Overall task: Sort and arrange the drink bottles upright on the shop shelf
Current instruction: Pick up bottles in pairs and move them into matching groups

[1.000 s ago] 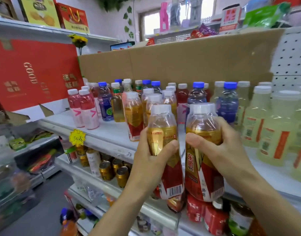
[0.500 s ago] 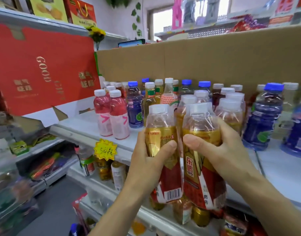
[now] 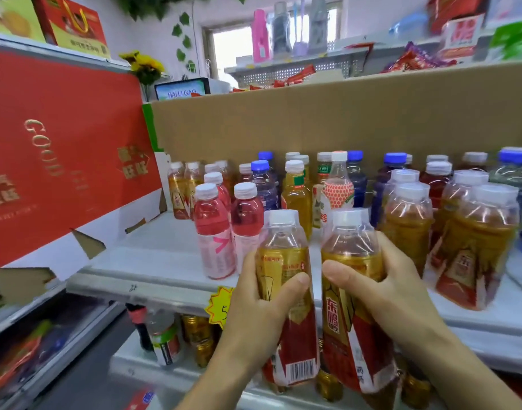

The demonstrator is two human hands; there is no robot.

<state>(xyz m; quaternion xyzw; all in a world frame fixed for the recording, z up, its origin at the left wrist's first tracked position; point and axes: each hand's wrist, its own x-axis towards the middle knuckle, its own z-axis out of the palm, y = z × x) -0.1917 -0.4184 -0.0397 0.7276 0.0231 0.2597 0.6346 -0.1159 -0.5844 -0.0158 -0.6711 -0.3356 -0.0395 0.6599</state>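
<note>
Shifted leftward, left hand and right hand grip glossy, white-capped plastic bottles.

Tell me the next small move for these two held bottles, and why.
Probably carry both forward and stand them on the bare shelf left of the pink bottles. The left hand and right hand each grip a golden bottle short of the shelf, and matching bottles stand behind that gap.

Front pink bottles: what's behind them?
Behind the front pink bottles: a third pink bottle, amber bottles further left, a blue-capped purple bottle, then the cardboard backing. Their lower halves and the shelf between are covered.
</note>
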